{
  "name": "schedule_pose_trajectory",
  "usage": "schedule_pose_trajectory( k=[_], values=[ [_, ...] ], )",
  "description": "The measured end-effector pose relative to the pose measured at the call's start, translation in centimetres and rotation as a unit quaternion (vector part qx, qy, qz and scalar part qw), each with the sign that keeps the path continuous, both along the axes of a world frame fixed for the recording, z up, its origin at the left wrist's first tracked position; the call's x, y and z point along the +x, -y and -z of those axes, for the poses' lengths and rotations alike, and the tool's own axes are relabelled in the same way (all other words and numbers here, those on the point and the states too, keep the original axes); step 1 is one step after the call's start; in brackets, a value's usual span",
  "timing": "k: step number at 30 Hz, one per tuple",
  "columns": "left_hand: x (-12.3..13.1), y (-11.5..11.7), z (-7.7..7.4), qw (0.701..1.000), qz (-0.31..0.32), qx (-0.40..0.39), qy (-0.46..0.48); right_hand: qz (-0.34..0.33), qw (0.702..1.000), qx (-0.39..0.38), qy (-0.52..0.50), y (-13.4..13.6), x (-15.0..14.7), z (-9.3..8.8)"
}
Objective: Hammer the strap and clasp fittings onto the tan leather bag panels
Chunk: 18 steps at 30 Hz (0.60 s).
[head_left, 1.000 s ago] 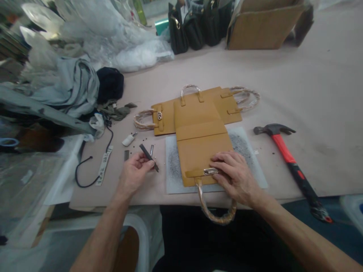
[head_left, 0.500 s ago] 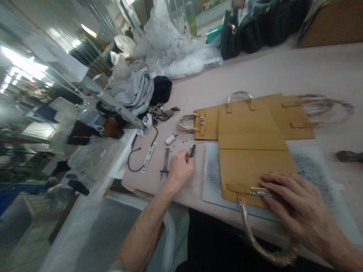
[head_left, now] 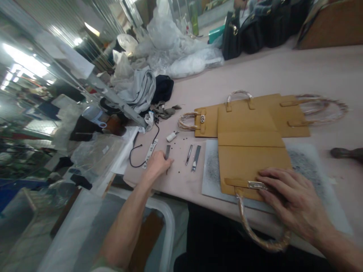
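Note:
My left hand [head_left: 158, 164] is at the left of the table, its fingers closed round a dark metal tool that looks like a caliper [head_left: 168, 152]; most of it is hidden by the hand. To its right lie a slim metal rod tool [head_left: 188, 155] and a flat metal tool with a forked end [head_left: 196, 158]. My right hand [head_left: 292, 200] rests with fingers spread on a tan leather bag piece [head_left: 252, 158]. Its fingertips touch or nearly touch a silver metal plate [head_left: 256, 185] on a strap. A plastic-wrapped handle [head_left: 244, 223] hangs over the table edge.
Beneath the leather is a speckled grey board [head_left: 211, 166]. More tan bag pieces [head_left: 208, 124] lie behind. A white bottle [head_left: 171, 136], a corded label [head_left: 150, 153] and a dark-handled tool [head_left: 344, 153] are nearby. Black bags [head_left: 232, 36] and plastic wrap [head_left: 184, 56] stand at the back.
My left hand has moved left from the two slim metal tools, now lying free on the table, to the caliper-like tool. My right hand has stayed on the leather piece.

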State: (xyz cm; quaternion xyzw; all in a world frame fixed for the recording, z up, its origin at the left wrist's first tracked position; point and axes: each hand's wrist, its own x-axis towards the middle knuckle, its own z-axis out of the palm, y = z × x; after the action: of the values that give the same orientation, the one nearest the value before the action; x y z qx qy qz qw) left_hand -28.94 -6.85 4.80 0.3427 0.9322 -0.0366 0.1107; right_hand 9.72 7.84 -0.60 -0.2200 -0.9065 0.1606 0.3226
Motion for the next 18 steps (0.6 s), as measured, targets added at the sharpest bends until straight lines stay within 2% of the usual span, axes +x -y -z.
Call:
schedule_pose_trajectory(
  k=[4,7,8,10,12,14,16,18],
  values=[
    [-2.3,-0.5,0.8,0.996,0.002,-0.034,0.085,0.009,1.000,-0.020,0.019,0.7,0.1,-0.6],
    [-2.7,-0.3,0.9,0.980,-0.064,0.014,0.190,0.011,0.999,-0.034,0.025,1.1,0.0,-1.0],
    [-2.6,0.0,0.8,0.963,-0.092,0.054,0.246,0.011,0.999,-0.037,0.026,1.2,0.0,-1.1],
    [-2.1,0.6,0.3,0.907,-0.132,0.162,0.364,0.010,0.999,-0.039,0.025,1.3,0.0,-1.3],
    [-0.7,1.0,-0.3,0.841,-0.131,0.273,0.448,0.011,0.999,-0.043,0.028,1.4,-0.1,-1.4],
    [1.6,0.8,-0.6,0.785,-0.119,0.365,0.487,0.013,0.998,-0.053,0.031,1.4,0.0,-1.5],
    [4.5,0.1,-0.4,0.749,-0.091,0.424,0.501,0.013,0.997,-0.062,0.032,1.5,0.0,-1.5],
    [7.6,-0.9,0.1,0.733,-0.045,0.461,0.498,0.013,0.997,-0.064,0.029,1.5,0.0,-1.6]
  ],
)
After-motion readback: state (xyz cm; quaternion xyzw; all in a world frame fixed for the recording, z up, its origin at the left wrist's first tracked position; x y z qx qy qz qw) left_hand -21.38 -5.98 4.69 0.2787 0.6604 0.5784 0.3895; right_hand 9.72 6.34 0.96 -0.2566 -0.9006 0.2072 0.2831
